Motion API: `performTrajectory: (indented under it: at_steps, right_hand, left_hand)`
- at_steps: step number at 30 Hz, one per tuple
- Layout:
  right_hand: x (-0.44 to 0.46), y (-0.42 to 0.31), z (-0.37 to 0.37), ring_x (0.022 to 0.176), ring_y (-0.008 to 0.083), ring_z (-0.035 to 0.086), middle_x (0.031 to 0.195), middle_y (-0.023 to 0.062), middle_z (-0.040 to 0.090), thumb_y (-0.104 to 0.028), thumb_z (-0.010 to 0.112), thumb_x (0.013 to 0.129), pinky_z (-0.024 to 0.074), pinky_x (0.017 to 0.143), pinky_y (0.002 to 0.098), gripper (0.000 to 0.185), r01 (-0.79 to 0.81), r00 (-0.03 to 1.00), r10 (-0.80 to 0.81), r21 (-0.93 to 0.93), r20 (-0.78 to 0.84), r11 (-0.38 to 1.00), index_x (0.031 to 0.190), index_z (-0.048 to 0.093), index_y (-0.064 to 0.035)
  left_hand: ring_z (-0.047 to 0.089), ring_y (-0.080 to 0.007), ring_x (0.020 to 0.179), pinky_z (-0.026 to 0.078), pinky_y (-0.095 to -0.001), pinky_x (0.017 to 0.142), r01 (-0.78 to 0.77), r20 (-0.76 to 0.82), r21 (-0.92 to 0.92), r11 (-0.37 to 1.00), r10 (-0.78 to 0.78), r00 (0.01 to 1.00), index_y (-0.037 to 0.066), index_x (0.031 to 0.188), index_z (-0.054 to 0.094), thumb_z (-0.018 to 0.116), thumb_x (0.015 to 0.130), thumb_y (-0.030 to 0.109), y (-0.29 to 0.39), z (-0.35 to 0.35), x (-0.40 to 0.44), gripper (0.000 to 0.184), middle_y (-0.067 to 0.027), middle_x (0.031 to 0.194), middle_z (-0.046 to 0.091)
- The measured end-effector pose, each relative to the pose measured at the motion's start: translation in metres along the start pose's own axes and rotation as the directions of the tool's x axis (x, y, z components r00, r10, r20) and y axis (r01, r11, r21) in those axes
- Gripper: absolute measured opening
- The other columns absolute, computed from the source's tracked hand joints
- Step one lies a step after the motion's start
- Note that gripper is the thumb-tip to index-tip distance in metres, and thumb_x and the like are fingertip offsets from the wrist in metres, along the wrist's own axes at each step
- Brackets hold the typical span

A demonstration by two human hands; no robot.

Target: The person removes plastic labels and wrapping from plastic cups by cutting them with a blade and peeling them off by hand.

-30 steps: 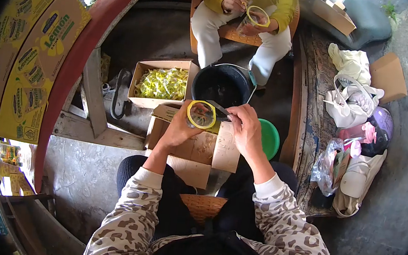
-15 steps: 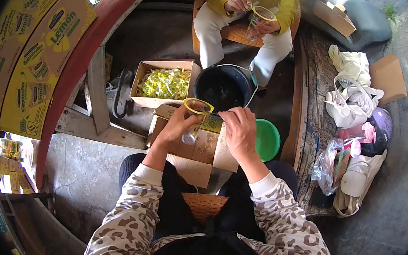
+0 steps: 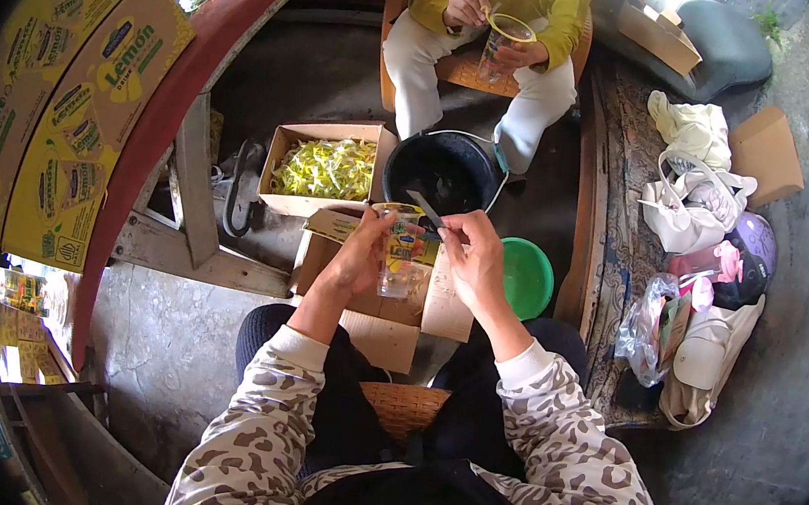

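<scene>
On my head feed, the left hand is closed around the clear cup, gripping its side below the yellow rim. The cup is held near upright above the open cardboard box, on the near side of the black bucket. The right hand pinches a thin blade beside the rim; I cannot confirm contact. I rate the cup light, smooth and easily dented: grip below the rim, moderate pressure, fingers clear of the blade.
</scene>
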State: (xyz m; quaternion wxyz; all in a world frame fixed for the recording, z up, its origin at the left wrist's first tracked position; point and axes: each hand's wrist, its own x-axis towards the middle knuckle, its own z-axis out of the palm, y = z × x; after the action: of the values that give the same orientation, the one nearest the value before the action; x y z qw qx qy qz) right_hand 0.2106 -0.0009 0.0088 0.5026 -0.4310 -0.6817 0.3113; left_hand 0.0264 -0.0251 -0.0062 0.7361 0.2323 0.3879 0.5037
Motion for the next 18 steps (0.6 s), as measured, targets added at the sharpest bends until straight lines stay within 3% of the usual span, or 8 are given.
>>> performTrajectory:
  at_steps: [2,7,11,13,17,18]
  right_hand:
    - [0.0,-0.001,0.0,0.069,0.0237,0.059,0.081,0.0107,0.056,0.004,0.066,0.082,0.0477,0.063,0.0332,0.01,-0.017,1.0,0.017,-0.03,0.026,0.999,0.089,0.061,-0.0006]
    - [-0.001,0.008,-0.001,0.07,0.024,0.06,0.082,0.0112,0.058,0.003,0.066,0.081,0.0483,0.064,0.0326,0.01,-0.055,0.997,0.056,-0.031,0.058,0.998,0.09,0.062,-0.0003]
    - [0.0,0.014,-0.002,0.073,0.0227,0.062,0.084,0.0113,0.059,0.003,0.067,0.081,0.0492,0.065,0.0322,0.011,-0.087,0.992,0.089,-0.036,0.091,0.996,0.091,0.064,-0.0005]
    - [0.0,0.016,-0.002,0.072,0.0222,0.063,0.083,0.0113,0.059,0.002,0.068,0.081,0.0492,0.064,0.0323,0.011,-0.099,0.99,0.102,-0.04,0.098,0.994,0.091,0.065,-0.0005]
    - [0.001,0.015,-0.003,0.07,0.021,0.063,0.082,0.0109,0.06,-0.001,0.069,0.081,0.0489,0.063,0.0321,0.01,-0.143,0.986,0.147,-0.059,0.076,0.988,0.09,0.066,-0.0015]
    - [0.001,0.015,-0.003,0.07,0.021,0.063,0.082,0.0109,0.06,-0.001,0.069,0.081,0.0489,0.063,0.0321,0.01,-0.143,0.986,0.148,-0.059,0.077,0.988,0.09,0.066,-0.0015]
  left_hand:
    - [0.065,-0.0212,0.094,0.056,-0.0336,0.071,0.008,0.013,-0.025,1.0,-0.007,1.0,0.012,0.13,0.043,0.042,0.102,0.036,-0.005,-0.004,0.004,0.036,-0.0135,0.117,0.061]
    - [0.057,-0.0154,0.1,0.05,-0.0375,0.089,-0.034,0.014,0.076,0.997,0.033,0.999,0.012,0.112,0.055,0.046,0.102,0.038,-0.01,-0.014,0.009,0.03,-0.0047,0.108,0.06]
    - [0.054,-0.0127,0.097,0.046,-0.0368,0.091,-0.021,-0.105,0.136,0.991,0.036,0.994,0.012,0.106,0.058,0.045,0.102,0.043,-0.02,-0.018,0.012,0.034,-0.0014,0.104,0.059]
    - [0.055,-0.0129,0.098,0.047,-0.0357,0.088,-0.099,-0.13,0.277,0.956,0.139,0.982,0.011,0.105,0.057,0.044,0.102,0.045,-0.028,-0.033,0.019,0.036,-0.002,0.103,0.06]
    - [0.056,-0.0144,0.096,0.048,-0.0367,0.086,-0.096,-0.102,0.138,0.986,0.111,0.989,0.01,0.099,0.057,0.043,0.102,0.046,-0.026,-0.037,0.019,0.038,-0.0031,0.099,0.06]
    - [0.057,-0.0149,0.092,0.05,-0.0376,0.084,-0.116,-0.194,0.061,0.991,0.126,0.973,0.01,0.095,0.056,0.044,0.101,0.045,-0.019,-0.021,0.014,0.038,-0.0029,0.095,0.059]
